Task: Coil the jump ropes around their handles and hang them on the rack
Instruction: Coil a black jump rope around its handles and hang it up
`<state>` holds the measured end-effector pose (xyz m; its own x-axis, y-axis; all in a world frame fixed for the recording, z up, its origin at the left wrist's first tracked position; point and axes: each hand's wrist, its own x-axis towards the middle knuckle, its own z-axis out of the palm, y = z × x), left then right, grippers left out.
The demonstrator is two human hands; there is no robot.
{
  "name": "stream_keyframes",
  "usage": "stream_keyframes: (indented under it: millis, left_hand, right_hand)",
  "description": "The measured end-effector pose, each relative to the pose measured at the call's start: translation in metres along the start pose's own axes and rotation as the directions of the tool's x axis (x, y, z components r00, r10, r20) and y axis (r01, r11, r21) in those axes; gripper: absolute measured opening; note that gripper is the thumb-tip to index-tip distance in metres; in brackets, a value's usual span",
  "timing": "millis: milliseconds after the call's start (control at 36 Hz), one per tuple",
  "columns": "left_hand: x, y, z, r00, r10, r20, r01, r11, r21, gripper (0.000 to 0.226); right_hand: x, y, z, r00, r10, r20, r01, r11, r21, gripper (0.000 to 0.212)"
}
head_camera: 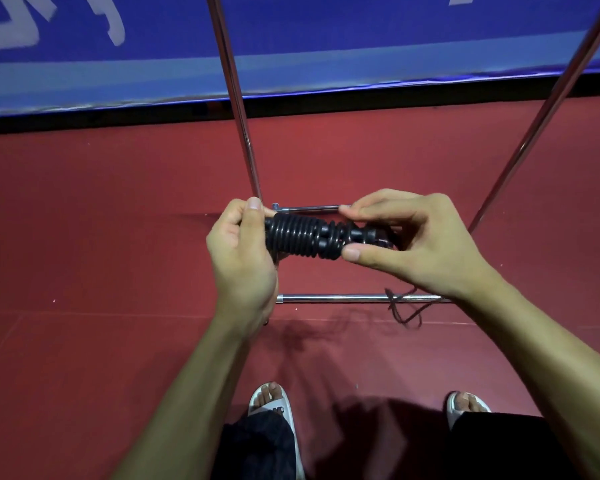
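The left hand (pixel 243 251) grips the 9 o'clock end of the coiled jump rope (pixel 302 237); the right hand (pixel 413 237) pinches its 3 o'clock end. Holding the last turns tight should prevent unwinding before hanging it on the rack (pixel 343 298), just below at 6 o'clock.

Left hand (pixel 239 254) grips the jump rope (pixel 302 237); right hand (pixel 426 237) seemingly pinches it, fingers (pixel 366 212) curled.

Black jump rope (pixel 305 239); chrome rack (pixel 238 109); red floor (pixel 101 237); blue banner (pixel 326 36), white lettering; sandals (pixel 274 403) seemingly white.
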<state>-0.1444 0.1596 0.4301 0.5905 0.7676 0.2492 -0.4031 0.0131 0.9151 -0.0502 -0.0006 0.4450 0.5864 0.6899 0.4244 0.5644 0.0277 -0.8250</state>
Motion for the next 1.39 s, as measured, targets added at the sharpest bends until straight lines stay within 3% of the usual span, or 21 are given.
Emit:
stream_keyframes:
  millis: [194, 306, 417, 667, 833, 917, 1000, 1056, 1139, 1194, 1250, 1306, 1333, 1389]
  left_hand:
    - [0.002, 0.005, 0.001, 0.998, 0.032, -0.06, -0.03, 0.999, 0.024, 0.028]
    - [0.001, 0.007, 0.0, 0.999, 0.037, -0.039, -0.036, 0.999, 0.019, 0.027]
    - [0.002, 0.004, 0.0, 0.999, 0.017, -0.033, -0.017, 1.0, 0.017, 0.027]
    - [0.0, 0.005, -0.003, 0.996, 0.041, 0.077, -0.047, 0.996, 0.076, 0.031]
    - [-0.001, 0.004, -0.003, 0.996, 0.0, 0.086, -0.002, 0.999, 0.033, 0.034]
    - [-0.004, 0.003, 0.001, 0.994, -0.028, 0.102, 0.029, 1.0, -0.01, 0.028]
    - [-0.01, 0.002, 0.007, 0.991, -0.06, 0.122, 0.061, 0.998, -0.006, 0.027]
    - [-0.012, 0.002, 0.009, 0.989, -0.083, 0.126, 0.086, 0.996, -0.022, 0.028]
    - [-0.016, 0.001, 0.013, 0.984, -0.109, 0.144, 0.116, 0.992, -0.046, 0.027]
    - [-0.019, 0.0, 0.018, 0.979, -0.13, 0.157, 0.143, 0.987, -0.075, 0.027]
    - [-0.02, -0.002, 0.023, 0.98, -0.144, 0.135, 0.155, 0.985, -0.071, 0.028]
    - [-0.019, -0.006, 0.024, 0.98, -0.182, 0.078, 0.189, 0.977, -0.098, 0.034]
    - [-0.017, -0.008, 0.024, 0.976, -0.211, 0.047, 0.215, 0.969, -0.12, 0.037]
    - [-0.015, -0.011, 0.024, 0.963, -0.271, 0.004, 0.268, 0.95, -0.162, 0.039]
  right_hand:
    - [-0.001, -0.003, 0.012, 0.992, -0.035, -0.119, 0.019, 0.991, -0.133, 0.047]
    - [0.0, -0.005, 0.01, 0.994, 0.034, -0.104, -0.035, 0.999, -0.01, 0.044]
    - [0.001, -0.009, 0.011, 0.986, 0.092, -0.14, -0.086, 0.995, 0.048, 0.027]
    - [0.009, -0.017, 0.006, 0.976, 0.181, 0.12, -0.189, 0.98, 0.057, 0.034]
    - [0.012, -0.009, 0.007, 0.918, 0.197, 0.343, -0.245, 0.964, 0.104, 0.021]
    - [0.014, -0.005, 0.007, 0.852, 0.29, 0.436, -0.427, 0.866, 0.259, 0.036]
    - [0.013, -0.002, 0.002, 0.725, 0.387, 0.569, -0.663, 0.618, 0.423, 0.048]
    - [0.011, 0.0, -0.002, 0.658, 0.361, 0.661, -0.737, 0.489, 0.467, 0.044]
    - [0.013, 0.001, -0.001, 0.608, 0.334, 0.721, -0.785, 0.393, 0.48, 0.02]
    - [0.014, 0.002, 0.006, 0.6, 0.471, 0.647, -0.799, 0.309, 0.515, 0.009]
    - [0.007, 0.011, 0.014, 0.591, 0.613, 0.525, -0.769, 0.229, 0.597, 0.024]
    - [0.002, 0.016, 0.022, 0.578, 0.686, 0.442, -0.668, 0.087, 0.739, 0.024]
    - [0.002, 0.017, 0.025, 0.619, 0.667, 0.415, -0.612, 0.078, 0.787, 0.022]
    - [0.006, 0.013, 0.034, 0.693, 0.652, 0.308, -0.52, 0.155, 0.84, 0.028]
